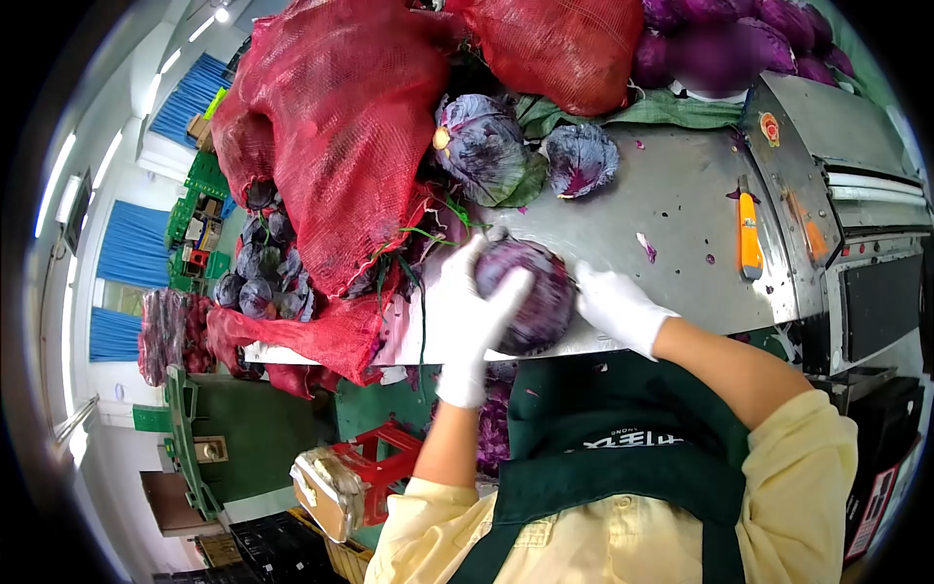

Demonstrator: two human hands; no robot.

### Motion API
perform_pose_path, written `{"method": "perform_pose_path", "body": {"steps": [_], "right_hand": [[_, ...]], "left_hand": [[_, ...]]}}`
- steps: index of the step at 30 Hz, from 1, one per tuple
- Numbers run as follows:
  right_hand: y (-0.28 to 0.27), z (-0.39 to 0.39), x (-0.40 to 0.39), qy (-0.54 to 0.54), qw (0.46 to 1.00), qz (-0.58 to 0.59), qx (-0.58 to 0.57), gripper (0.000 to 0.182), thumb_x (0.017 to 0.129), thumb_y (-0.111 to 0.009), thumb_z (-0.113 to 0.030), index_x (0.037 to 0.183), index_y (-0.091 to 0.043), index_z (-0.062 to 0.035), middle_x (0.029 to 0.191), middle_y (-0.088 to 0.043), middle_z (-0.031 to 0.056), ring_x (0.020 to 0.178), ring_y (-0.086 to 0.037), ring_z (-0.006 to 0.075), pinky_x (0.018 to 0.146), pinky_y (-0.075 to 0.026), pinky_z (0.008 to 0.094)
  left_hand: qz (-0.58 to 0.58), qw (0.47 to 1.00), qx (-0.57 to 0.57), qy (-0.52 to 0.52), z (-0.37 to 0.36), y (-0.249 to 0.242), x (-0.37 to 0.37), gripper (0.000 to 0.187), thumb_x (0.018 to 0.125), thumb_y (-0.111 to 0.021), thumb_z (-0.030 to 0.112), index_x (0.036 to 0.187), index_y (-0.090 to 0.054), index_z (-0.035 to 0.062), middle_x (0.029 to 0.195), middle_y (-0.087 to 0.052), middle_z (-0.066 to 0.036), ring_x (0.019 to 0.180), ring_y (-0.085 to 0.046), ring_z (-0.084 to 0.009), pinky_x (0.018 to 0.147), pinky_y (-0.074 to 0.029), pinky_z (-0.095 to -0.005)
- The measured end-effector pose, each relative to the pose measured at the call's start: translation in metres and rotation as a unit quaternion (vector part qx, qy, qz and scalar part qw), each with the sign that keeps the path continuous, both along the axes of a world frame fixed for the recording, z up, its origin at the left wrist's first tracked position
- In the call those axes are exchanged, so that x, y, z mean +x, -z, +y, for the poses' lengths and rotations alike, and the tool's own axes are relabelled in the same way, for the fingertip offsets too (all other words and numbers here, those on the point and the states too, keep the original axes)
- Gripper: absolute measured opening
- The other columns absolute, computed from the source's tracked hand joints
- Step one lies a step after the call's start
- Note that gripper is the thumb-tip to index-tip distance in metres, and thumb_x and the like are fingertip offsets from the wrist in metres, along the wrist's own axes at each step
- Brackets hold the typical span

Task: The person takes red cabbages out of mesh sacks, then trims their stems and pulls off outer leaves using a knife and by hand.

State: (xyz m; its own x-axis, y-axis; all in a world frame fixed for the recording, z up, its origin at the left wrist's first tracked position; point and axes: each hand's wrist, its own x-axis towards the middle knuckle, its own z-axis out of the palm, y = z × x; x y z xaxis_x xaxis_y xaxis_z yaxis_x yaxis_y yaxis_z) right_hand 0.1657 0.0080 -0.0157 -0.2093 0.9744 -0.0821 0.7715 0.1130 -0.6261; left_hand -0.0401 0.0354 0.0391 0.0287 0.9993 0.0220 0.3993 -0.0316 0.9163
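Observation:
A round red cabbage [526, 295] rests on the steel table top near its front edge, between my two white-gloved hands. My left hand [474, 307] grips its left side, thumb laid over the front and fingers partly behind it. At the right side, my right hand [618, 309] is closed, its curled fingertips pressed to the cabbage's edge. Behind it lie a larger red cabbage [484, 146] with outer leaves and pale cut stem, and a loose purple leaf [582, 161]. An orange-handled knife [749, 237] lies apart to the right.
Red mesh sacks [341, 127] of cabbages fill the left and back of the steel table [681, 204]. Peeled purple cabbages [715, 39] are piled at the far right. A red stool [381, 467] and a green bin [248, 428] stand lower left. Leaf scraps dot the table.

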Motion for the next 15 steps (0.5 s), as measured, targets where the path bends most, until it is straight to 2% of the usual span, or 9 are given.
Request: {"method": "perform_pose_path", "body": {"steps": [1,3,4,5,7,9,11,13,15], "right_hand": [[0.011,0.01,-0.01,0.013,0.997,0.01,0.069,0.018,0.088,-0.047,-0.008,0.101,-0.05,0.0031,0.074,-0.066,0.0288,0.071,-0.068,0.0453,0.067,-0.055,0.0541],[0.007,0.021,-0.015,-0.007,0.995,0.003,0.097,0.018,0.088,-0.047,-0.008,0.101,-0.051,0.0028,0.074,-0.066,0.0288,0.07,-0.068,0.0452,0.065,-0.055,0.0545],[0.003,0.025,-0.019,-0.029,0.993,-0.006,0.118,0.018,0.088,-0.048,-0.008,0.102,-0.051,0.0025,0.074,-0.066,0.0287,0.069,-0.068,0.0451,0.064,-0.055,0.0548],[-0.001,0.026,-0.011,-0.032,0.997,-0.034,0.065,0.018,0.088,-0.047,-0.008,0.102,-0.051,0.003,0.075,-0.067,0.0289,0.071,-0.068,0.0457,0.066,-0.054,0.0548],[-0.005,0.018,0.008,-0.055,0.998,-0.038,0.015,0.019,0.089,-0.046,-0.007,0.104,-0.051,0.0034,0.08,-0.067,0.0296,0.077,-0.068,0.046,0.07,-0.054,0.0539],[-0.038,0.006,0.024,-0.069,0.986,-0.089,-0.126,0.028,0.09,-0.044,-0.006,0.111,-0.057,0.008,0.099,-0.068,0.0313,0.094,-0.068,0.0453,0.084,-0.053,0.0503],[-0.018,-0.002,0.034,-0.047,0.985,-0.096,-0.134,0.03,0.089,-0.046,-0.006,0.113,-0.057,0.0082,0.099,-0.068,0.0311,0.095,-0.067,0.0454,0.084,-0.053,0.0504],[-0.019,0.001,0.026,-0.047,0.984,-0.104,-0.139,0.032,0.088,-0.047,-0.006,0.114,-0.057,0.0085,0.099,-0.068,0.0308,0.095,-0.067,0.0455,0.084,-0.053,0.0506],[0.018,0.014,0.021,-0.083,0.986,-0.103,-0.096,0.035,0.086,-0.05,-0.008,0.117,-0.057,0.0069,0.098,-0.068,0.031,0.093,-0.068,0.0454,0.082,-0.054,0.0511]], "left_hand": [[-0.095,0.994,-0.041,0.037,0.016,0.007,-0.022,0.062,0.087,-0.075,0.033,0.135,-0.054,-0.0004,0.126,-0.062,-0.013,0.114,-0.059,-0.0203,0.104,-0.043,-0.0329],[-0.242,0.965,-0.095,0.014,0.026,0.025,-0.047,0.057,0.091,-0.071,0.029,0.137,-0.052,0.0002,0.125,-0.062,-0.011,0.113,-0.059,-0.0192,0.102,-0.044,-0.0313],[-0.22,0.972,-0.081,-0.016,0.011,0.012,-0.033,0.052,0.095,-0.067,0.028,0.137,-0.052,0.0008,0.127,-0.061,-0.01,0.113,-0.059,-0.0175,0.101,-0.045,-0.0315],[-0.182,0.98,-0.063,-0.04,0.002,0.008,-0.02,0.057,0.092,-0.071,0.029,0.137,-0.052,0.0004,0.126,-0.061,-0.012,0.112,-0.06,-0.0184,0.101,-0.045,-0.0328],[0.024,0.996,0.066,-0.062,-0.013,0.014,0.004,0.068,0.083,-0.078,0.034,0.137,-0.052,0.0019,0.127,-0.059,-0.017,0.115,-0.058,-0.026,0.103,-0.044,-0.0386],[0.234,0.948,0.211,-0.039,-0.04,-0.005,0.037,0.066,0.078,-0.081,0.029,0.134,-0.056,0.0032,0.129,-0.056,-0.015,0.118,-0.055,-0.0288,0.105,-0.042,-0.0388],[0.312,0.919,0.24,0.002,-0.057,-0.016,0.059,0.07,0.074,-0.083,0.029,0.134,-0.056,0.0052,0.128,-0.054,-0.019,0.121,-0.053,-0.0336,0.106,-0.041,-0.041],[0.287,0.93,0.231,0.006,-0.051,-0.01,0.052,0.069,0.076,-0.082,0.028,0.135,-0.055,0.0035,0.132,-0.053,-0.017,0.125,-0.051,-0.0315,0.109,-0.038,-0.0402],[0.12,0.981,0.153,-0.002,-0.031,-0.003,0.023,0.07,0.078,-0.08,0.026,0.138,-0.051,0.0022,0.137,-0.052,-0.015,0.13,-0.047,-0.0282,0.112,-0.035,-0.0386]]}}
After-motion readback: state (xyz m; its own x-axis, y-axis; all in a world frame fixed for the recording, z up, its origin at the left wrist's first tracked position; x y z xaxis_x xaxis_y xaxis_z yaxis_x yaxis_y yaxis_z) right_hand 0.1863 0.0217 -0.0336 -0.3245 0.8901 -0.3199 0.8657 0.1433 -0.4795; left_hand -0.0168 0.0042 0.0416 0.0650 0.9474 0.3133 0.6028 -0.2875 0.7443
